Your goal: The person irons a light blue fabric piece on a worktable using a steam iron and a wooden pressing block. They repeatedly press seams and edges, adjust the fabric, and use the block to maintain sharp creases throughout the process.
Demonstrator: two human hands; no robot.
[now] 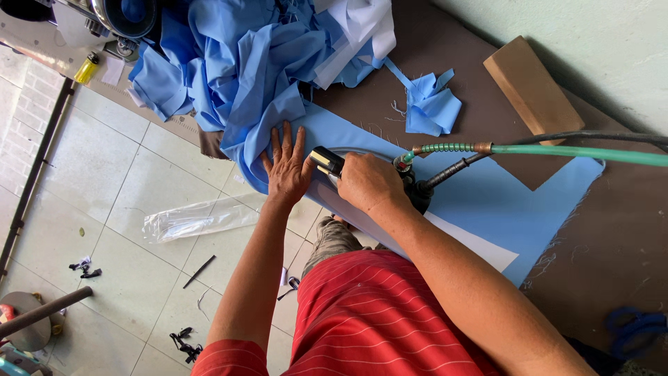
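Right hand [369, 182] grips steam iron [327, 161] — left hand [287, 167] flattens blue fabric [487, 202].

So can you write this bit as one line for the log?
left hand: flat on blue cloth | right hand: holding steam iron | hose: attached | table: brown

Clear plastic bag [202, 218] (floor, crumpled)

A single head-worn camera looks steeply down over the person's red-shirted chest, close enough that both forearms fill the lower middle of the view. The picture is turned sideways: the brown worktop [626, 230] runs along the right and top, while the tiled floor [118, 209] drops away at the left. The pale wall [591, 42] closes the upper right corner.
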